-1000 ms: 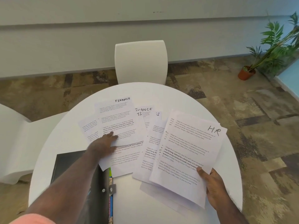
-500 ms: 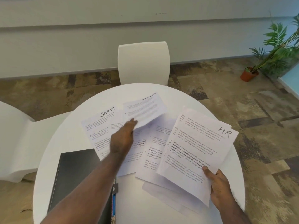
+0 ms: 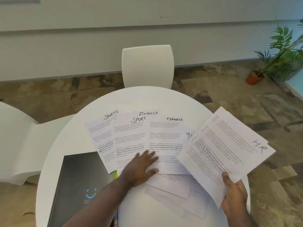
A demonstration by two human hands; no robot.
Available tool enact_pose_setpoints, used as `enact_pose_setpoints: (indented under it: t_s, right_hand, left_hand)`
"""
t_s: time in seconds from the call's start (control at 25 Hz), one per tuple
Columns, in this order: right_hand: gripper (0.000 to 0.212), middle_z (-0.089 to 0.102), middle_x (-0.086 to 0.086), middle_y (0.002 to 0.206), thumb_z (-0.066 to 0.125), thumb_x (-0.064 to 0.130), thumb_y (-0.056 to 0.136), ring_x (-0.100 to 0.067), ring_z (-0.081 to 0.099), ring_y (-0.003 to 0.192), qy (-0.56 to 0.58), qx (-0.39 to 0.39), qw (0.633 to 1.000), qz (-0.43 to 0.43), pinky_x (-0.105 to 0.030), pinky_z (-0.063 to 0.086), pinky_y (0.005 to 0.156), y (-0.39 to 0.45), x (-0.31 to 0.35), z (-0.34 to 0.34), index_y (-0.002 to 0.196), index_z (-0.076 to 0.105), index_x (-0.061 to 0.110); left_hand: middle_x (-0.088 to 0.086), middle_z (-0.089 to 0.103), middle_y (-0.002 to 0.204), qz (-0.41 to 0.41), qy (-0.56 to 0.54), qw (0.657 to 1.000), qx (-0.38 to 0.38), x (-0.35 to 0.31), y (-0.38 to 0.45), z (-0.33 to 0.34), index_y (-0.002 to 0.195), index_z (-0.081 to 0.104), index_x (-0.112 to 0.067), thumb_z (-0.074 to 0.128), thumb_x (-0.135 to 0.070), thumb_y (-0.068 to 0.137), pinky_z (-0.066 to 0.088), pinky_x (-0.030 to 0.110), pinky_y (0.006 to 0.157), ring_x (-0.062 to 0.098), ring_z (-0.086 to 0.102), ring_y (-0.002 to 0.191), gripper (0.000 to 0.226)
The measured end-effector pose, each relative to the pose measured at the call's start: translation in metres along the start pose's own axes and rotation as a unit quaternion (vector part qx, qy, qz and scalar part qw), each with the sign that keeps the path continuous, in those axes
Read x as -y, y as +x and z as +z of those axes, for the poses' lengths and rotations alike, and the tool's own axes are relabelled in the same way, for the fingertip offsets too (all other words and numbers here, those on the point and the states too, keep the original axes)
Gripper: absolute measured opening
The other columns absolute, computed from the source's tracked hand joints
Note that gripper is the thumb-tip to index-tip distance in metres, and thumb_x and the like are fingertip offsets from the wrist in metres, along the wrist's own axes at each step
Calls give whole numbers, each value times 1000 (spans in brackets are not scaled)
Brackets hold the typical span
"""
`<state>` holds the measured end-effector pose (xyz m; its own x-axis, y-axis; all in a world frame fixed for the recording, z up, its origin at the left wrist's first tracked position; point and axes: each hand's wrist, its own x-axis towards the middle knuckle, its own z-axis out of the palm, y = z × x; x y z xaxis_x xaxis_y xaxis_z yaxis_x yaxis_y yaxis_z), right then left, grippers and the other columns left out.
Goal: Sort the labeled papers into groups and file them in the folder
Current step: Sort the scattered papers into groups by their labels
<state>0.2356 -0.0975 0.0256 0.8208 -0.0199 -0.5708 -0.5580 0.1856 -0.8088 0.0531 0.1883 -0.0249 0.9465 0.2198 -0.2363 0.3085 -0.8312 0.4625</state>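
Printed sheets lie fanned out on the round white table [image 3: 68, 138]. Two are headed SPORTS [image 3: 101, 135] and SPORT [image 3: 129, 136]; a FINANCE sheet [image 3: 165, 136] lies beside them, and another FINANCE heading peeks out behind. My left hand [image 3: 141, 166] rests flat, fingers spread, on the lower part of the SPORT and FINANCE sheets. My right hand [image 3: 234, 192] grips the near corner of a small stack topped by the HR sheet [image 3: 229, 149], lifted and tilted over the table's right side. The dark folder [image 3: 78, 181] lies closed at the near left.
More loose sheets [image 3: 173, 189] lie under the fan near the table's front. A white chair [image 3: 147, 66] stands behind the table and another [image 3: 18, 145] at the left. A potted plant [image 3: 278, 54] stands on the floor at the far right.
My left hand has laid the FINANCE sheet it was lifting down to the right of the SPORTS sheets and now presses it flat. The HR stack has shifted right.
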Motion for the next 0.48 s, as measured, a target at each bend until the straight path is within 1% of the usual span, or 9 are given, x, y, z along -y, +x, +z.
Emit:
enact_pose_setpoints:
  t_s: [0.04, 0.08, 0.12, 0.16, 0.2, 0.24, 0.32, 0.36, 0.48]
  right_hand:
    - [27, 70, -7, 118, 61, 6, 94, -33, 63, 114, 12, -4, 1000, 0, -44, 57, 80, 0, 3, -1, 116, 68, 18]
    - [27, 70, -4, 115, 61, 6, 94, -31, 64, 111, 21, -8, 1000, 3, -41, 58, 76, 0, 5, -2, 118, 68, 18]
    - [27, 70, -3, 114, 61, 7, 93, -29, 64, 110, 24, -9, 1000, 7, -40, 58, 74, 0, 7, -4, 117, 68, 18]
    - [26, 70, -4, 114, 63, 9, 92, -29, 65, 109, 19, -7, 1000, 6, -41, 58, 74, -1, 8, -4, 115, 69, 19]
    - [29, 70, -6, 117, 67, 11, 87, -31, 65, 110, 12, -6, 1000, 8, -43, 58, 75, -2, 8, -4, 115, 69, 19]
    - [38, 70, -8, 120, 73, 14, 81, -33, 65, 111, 2, -3, 1000, 11, -46, 57, 77, -4, 7, -3, 118, 69, 18]
    - [60, 70, -7, 122, 82, 21, 64, -34, 65, 111, -14, 8, 1000, 15, -52, 55, 84, -7, 3, -1, 122, 67, 18]
    - [61, 70, -7, 122, 82, 22, 64, -35, 65, 112, -19, 16, 1000, 17, -55, 53, 90, -7, 0, 1, 122, 67, 19]
    - [40, 68, -11, 124, 68, 11, 86, -39, 62, 115, -23, 27, 999, 18, -59, 46, 100, -6, -7, 6, 126, 65, 17]
  left_hand:
    - [-2, 38, 158, -52, -8, 995, -80, 10, -2, -8, 148, 45, -21, 16, -73, 93, 20, 46, 119, 22, 28, 149, 82]
    - [4, 50, 149, -133, -4, 976, -170, 24, -4, -16, 142, 53, -17, 29, -63, 94, 29, 48, 114, 27, 41, 142, 71]
    - [9, 58, 140, -240, -2, 945, -223, 41, -6, -28, 136, 57, -14, 41, -50, 91, 37, 47, 109, 32, 51, 133, 60]
    - [11, 62, 132, -345, -13, 911, -224, 55, -8, -41, 131, 58, -14, 49, -39, 89, 41, 46, 103, 34, 54, 124, 50]
    - [10, 62, 127, -423, -25, 886, -189, 65, -10, -52, 128, 57, -14, 51, -33, 89, 42, 44, 99, 34, 54, 119, 43]
    - [9, 61, 124, -466, -17, 874, -138, 72, -11, -59, 125, 56, -16, 49, -31, 90, 41, 43, 98, 32, 52, 117, 39]
    - [6, 60, 124, -476, 6, 876, -71, 76, -7, -59, 122, 54, -19, 45, -33, 92, 38, 43, 99, 28, 49, 118, 35]
    - [5, 59, 125, -467, 10, 882, -69, 75, -3, -57, 124, 54, -20, 46, -35, 93, 37, 43, 99, 28, 48, 119, 36]
    - [5, 57, 129, -457, -30, 885, -84, 71, 10, -52, 135, 47, -21, 52, -39, 92, 37, 43, 101, 29, 48, 121, 47]
